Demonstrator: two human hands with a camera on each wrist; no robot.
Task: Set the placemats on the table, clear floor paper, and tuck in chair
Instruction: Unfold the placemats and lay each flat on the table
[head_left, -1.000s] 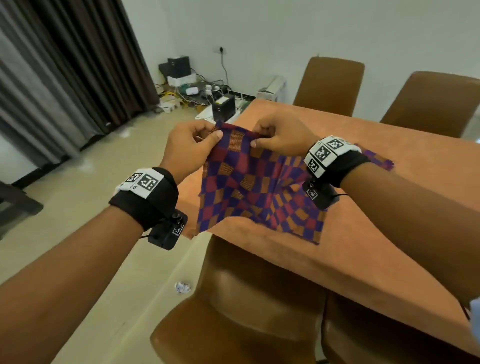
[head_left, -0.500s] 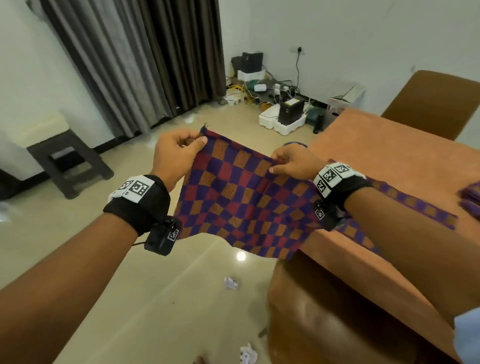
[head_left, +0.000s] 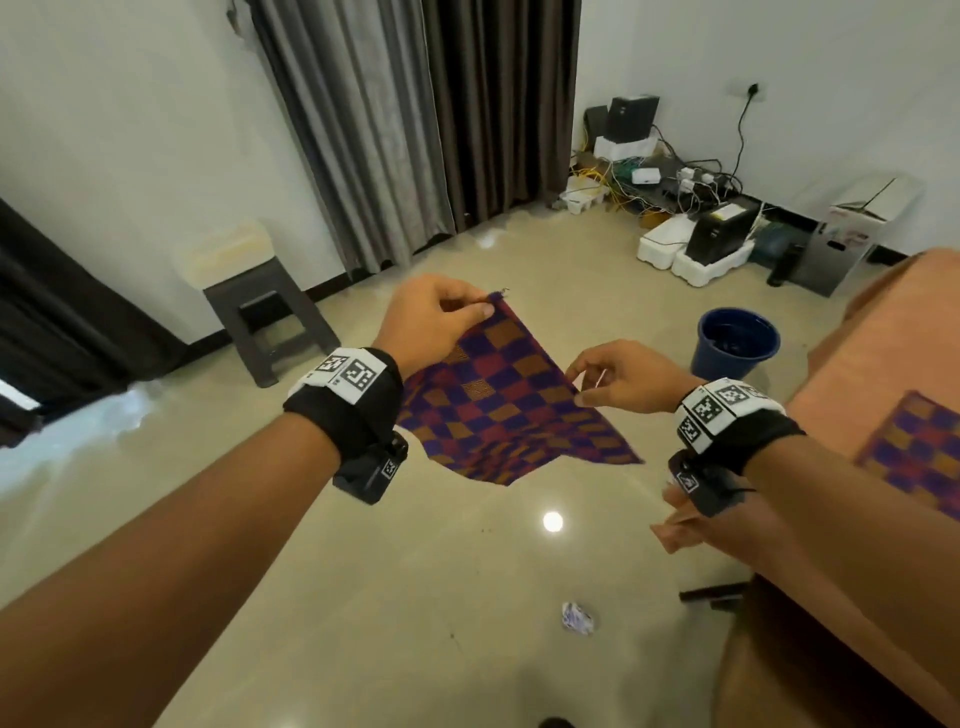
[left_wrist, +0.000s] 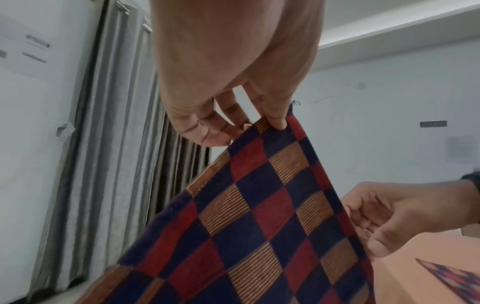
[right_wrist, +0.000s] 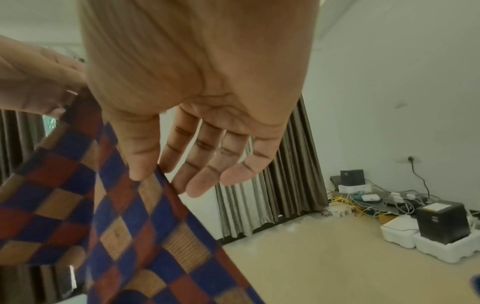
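One table (head_left: 893, 312) runs down the right edge, a second mat (head_left: 919, 457) flat on it; the chair (head_left: 769, 680) sits lower right, looking untucked. Centre frame, the mat (head_left: 498, 410) hangs over the floor: soft, light and droopy, best held by its top corners. The bucket (head_left: 737, 343) stands upper right. The left hand (head_left: 431, 322) pinches a corner and the right hand (head_left: 623, 379) pinches the edge. A paper wad (head_left: 577, 617) lies underfoot, bottom centre.

FLOOR (head_left: 415, 597): glossy tile; I read crumpled paper (head_left: 577, 618), blue bucket (head_left: 727, 364), dark stool (head_left: 270, 322) on it, well apart | TABLE (head_left: 893, 332): orange top, right side; I read one checkered placemat (head_left: 919, 462) lying flat
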